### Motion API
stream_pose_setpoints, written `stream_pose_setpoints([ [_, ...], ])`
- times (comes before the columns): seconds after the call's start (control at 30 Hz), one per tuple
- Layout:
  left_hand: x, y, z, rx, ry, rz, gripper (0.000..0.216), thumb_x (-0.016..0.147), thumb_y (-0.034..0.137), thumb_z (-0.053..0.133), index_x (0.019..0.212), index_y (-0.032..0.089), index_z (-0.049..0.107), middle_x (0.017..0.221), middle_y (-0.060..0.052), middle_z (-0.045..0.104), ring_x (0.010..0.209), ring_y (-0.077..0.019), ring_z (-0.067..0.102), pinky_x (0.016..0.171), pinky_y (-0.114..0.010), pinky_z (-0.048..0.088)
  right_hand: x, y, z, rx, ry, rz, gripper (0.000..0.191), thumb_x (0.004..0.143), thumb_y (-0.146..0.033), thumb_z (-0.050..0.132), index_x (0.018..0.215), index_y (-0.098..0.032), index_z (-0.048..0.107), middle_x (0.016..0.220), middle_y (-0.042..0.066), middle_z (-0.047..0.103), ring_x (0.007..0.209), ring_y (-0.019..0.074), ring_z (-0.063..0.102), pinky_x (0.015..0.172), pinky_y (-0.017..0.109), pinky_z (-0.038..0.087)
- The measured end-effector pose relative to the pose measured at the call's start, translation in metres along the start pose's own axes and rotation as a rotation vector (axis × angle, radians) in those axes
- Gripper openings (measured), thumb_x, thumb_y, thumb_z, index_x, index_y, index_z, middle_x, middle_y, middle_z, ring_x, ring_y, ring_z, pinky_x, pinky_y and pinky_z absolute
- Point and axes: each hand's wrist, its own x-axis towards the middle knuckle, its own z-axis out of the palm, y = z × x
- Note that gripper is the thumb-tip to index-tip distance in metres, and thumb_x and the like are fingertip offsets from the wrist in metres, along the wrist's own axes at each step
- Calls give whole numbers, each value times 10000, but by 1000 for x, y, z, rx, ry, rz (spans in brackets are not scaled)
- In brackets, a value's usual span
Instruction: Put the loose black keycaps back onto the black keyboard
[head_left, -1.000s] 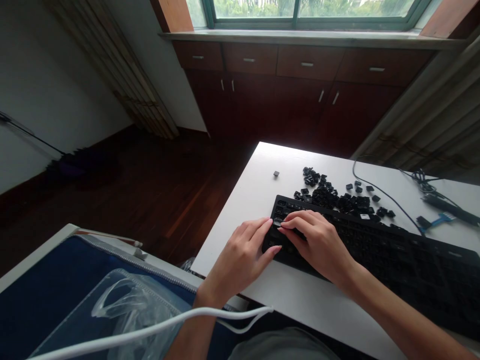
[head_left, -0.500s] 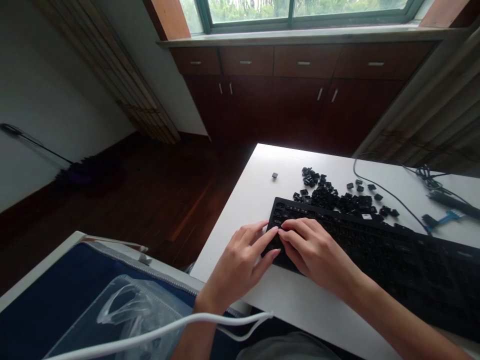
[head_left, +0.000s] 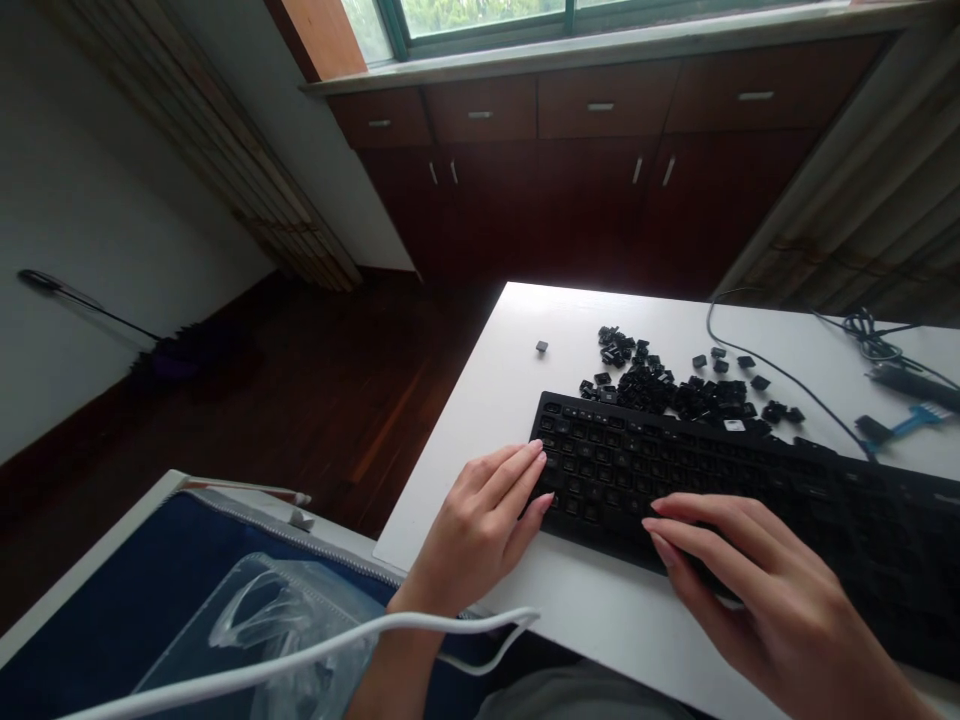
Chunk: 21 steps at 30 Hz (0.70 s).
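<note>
A long black keyboard (head_left: 600, 520) lies at a slant on the white table, many of its key places bare of caps. My left hand (head_left: 484, 515) rests at its left edge, fingers stretched out on the rim and thumb apart, lower down. Over the lower rows, my right hand (head_left: 757, 580) has thumb and fingertips drawn together in a pinch. Whether anything small is between them I cannot make out. Behind the keyboard spreads a heap of loose black keycaps (head_left: 646, 386). One lone keycap (head_left: 541, 347) sits farther left.
A blue-handled brush (head_left: 907, 425) and a coiled cable (head_left: 862, 335) are at the table's right. Left of the table (head_left: 442, 490) stands a dark blue fabric surface (head_left: 97, 620) with a clear plastic bag (head_left: 262, 610). A white curved bar (head_left: 300, 655) crosses in front.
My right hand has moved right and toward me, away from the keyboard's left end, uncovering the keys there. My left hand stays at the left edge. The view has shifted slightly.
</note>
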Motion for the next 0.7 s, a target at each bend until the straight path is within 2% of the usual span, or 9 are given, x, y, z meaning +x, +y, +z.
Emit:
stream_pose_setpoints([
  [0.2,2,1,1,54,-4,47,484,952,169,591,1430,191,516,1439,-107,573,1318,-270,527,1054,-449,524,-33,1,5,24,63,13,325,832,-84,677,1141,-188,686,1083,121,681,1007,241,656,823,354,570],
  [0.43,2,2,2,-55,49,8,433,920,103,628,1346,178,605,1422,-126,579,1279,-254,549,1062,-421,519,-40,1,5,31,78,2,261,842,-96,682,1098,-147,700,1049,122,670,982,207,652,817,294,567],
  [0.57,12,-9,-4,-192,59,17,368,916,60,620,1250,206,670,1298,-94,668,1178,-209,611,989,-364,554,-37,-2,5,32,93,1,211,856,-108,671,1063,-135,700,1020,129,670,961,206,649,792,292,570],
  [0.7,30,-28,-16,-260,-19,109,303,904,100,666,1191,192,696,1128,-68,742,1011,-180,671,883,-320,586,-34,-3,4,27,102,-14,180,865,-123,665,1041,-130,701,1008,138,669,955,213,646,776,299,573],
])
